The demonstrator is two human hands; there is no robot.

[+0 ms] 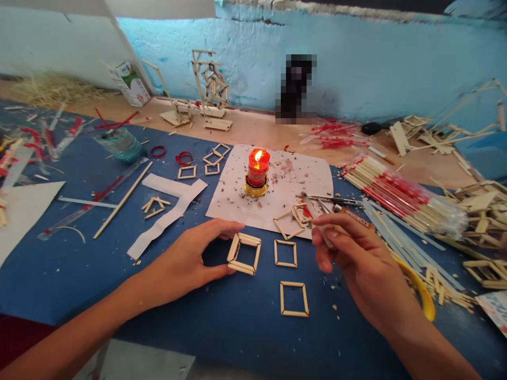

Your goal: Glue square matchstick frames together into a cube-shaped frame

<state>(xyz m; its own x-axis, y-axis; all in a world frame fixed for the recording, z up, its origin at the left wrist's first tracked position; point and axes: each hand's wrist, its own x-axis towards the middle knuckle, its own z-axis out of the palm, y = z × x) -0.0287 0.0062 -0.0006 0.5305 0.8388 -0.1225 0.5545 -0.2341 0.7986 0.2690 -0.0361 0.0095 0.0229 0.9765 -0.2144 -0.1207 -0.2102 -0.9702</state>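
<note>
Between its thumb and fingers, my left hand (184,258) holds a small square frame of wooden sticks (250,239), thicker than a single layer. My right hand (358,256) pinches a short pale strip (314,212) with a darkened tip, pointing up and left. Two flat stick squares lie between my hands: an upper square (285,242) and a lower square (293,284). Another stick square (285,233) leans at the paper's edge near my right fingers. Beyond them a red candle (258,168) burns on a gold base, standing on white paper (233,182) strewn with dark bits.
Metal tweezers (336,200) lie behind my right hand. To the right are bagged sticks (400,195), translucent strips (390,232) and a yellow tape roll (422,290). A glass cup (121,145) and paper strips (168,224) lie left. Stick models (212,89) stand by the wall.
</note>
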